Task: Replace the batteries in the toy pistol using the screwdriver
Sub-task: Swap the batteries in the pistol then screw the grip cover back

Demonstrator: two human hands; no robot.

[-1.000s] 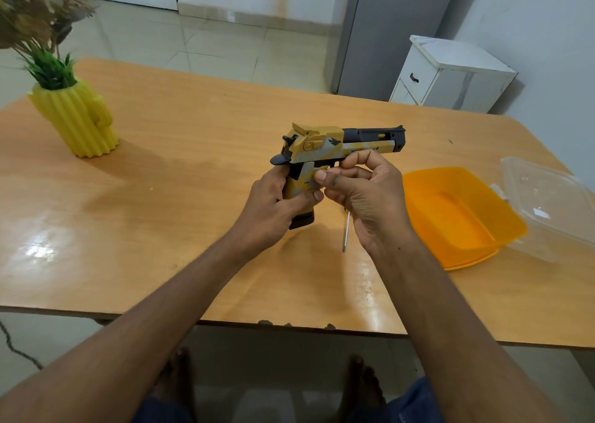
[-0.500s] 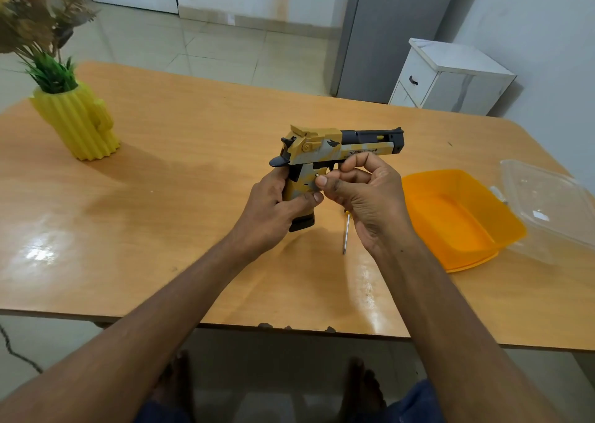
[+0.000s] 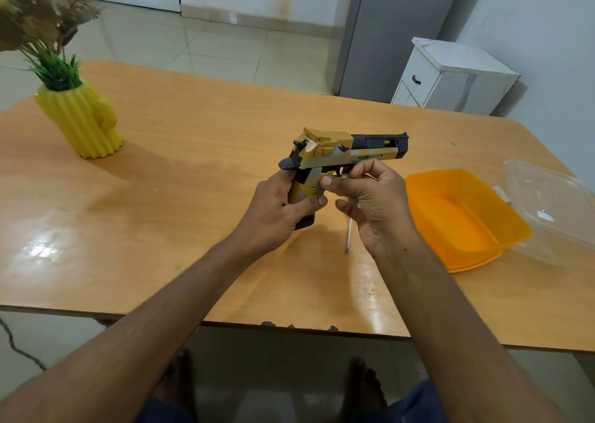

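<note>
At frame centre my left hand (image 3: 273, 210) grips the toy pistol (image 3: 338, 158), right hand (image 3: 370, 197) pinching near its trigger; next, I judge, lifting the screwdriver (image 3: 348, 232).

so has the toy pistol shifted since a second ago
No. The toy pistol sits at the same spot against the orange tub and the yellow vase, upright, gripped by the left hand.
</note>
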